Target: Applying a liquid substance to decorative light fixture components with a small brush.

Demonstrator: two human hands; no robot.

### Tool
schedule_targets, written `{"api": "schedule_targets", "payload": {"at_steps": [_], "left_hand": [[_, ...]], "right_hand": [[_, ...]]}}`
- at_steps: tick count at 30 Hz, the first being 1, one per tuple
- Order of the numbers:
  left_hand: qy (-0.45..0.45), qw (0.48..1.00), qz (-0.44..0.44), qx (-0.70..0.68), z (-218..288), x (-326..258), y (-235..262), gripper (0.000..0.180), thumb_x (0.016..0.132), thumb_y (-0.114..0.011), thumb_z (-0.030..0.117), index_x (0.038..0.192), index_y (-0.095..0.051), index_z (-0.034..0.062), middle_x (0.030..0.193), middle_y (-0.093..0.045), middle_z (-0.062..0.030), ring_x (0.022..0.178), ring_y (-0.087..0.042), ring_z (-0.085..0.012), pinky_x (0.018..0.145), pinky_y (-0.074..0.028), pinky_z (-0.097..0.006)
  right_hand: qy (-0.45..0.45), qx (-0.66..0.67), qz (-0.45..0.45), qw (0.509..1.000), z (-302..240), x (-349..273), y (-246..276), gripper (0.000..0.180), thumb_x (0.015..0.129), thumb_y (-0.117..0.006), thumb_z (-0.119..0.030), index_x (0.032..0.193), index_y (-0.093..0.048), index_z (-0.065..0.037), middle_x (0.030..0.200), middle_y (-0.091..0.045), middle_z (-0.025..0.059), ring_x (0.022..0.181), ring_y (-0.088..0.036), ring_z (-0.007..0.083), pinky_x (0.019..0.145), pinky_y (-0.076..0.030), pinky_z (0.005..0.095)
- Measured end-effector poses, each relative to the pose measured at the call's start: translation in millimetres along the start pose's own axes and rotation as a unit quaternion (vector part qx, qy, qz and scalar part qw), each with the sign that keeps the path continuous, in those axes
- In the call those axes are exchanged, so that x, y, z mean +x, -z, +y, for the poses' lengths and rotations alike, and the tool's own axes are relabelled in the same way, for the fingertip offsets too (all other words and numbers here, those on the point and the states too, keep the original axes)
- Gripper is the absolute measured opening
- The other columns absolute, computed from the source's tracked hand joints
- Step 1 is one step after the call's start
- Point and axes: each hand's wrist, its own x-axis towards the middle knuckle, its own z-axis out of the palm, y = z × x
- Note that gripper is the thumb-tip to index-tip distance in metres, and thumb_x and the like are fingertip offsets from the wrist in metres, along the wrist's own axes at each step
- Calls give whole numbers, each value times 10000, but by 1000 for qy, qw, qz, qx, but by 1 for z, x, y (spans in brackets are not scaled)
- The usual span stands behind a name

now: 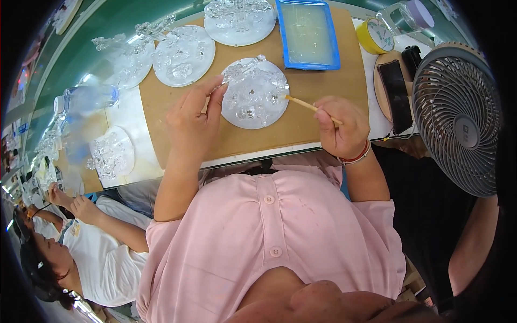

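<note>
Our left hand (pixel 195 116) pinches the clear piece (pixel 242 67) over the disc (pixel 254 94); our right hand (pixel 340 126) grips the stick (pixel 301 103). A slip could snap it.

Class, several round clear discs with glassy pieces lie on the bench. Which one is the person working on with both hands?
The disc nearest the person: the left hand pinches a piece at its edge and the right hand aims a thin stick at it. The others lie untouched.

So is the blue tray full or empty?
Not empty: the blue tray holds a flat, pale, see-through layer across its bottom, below the rim. What that layer is, I cannot tell.
</note>
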Motion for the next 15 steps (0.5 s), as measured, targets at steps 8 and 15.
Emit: {"api": "schedule_targets", "payload": {"at_steps": [8,15], "left_hand": [[7,1000,20,-16,-4,-6,0,109,774,-749,72,878,-717,79,762,-698,-40,618,-651,-157,531,-483,-266],[10,998,53,-18,-4,-14,0,133,744,-762,44,865,-711,64,752,-697,-53,617,-648,-161,541,-486,-267]], "right_hand": [[2,17,-23,1000,-18,-5,-7,68,871,-600,-27,879,-533,-21,704,-628,107,598,-633,266,524,-493,316],[-90,87,158,980,-6,4,20,135,965,-506,-109,877,-523,-8,702,-612,102,570,-590,186,525,-478,275]]}}
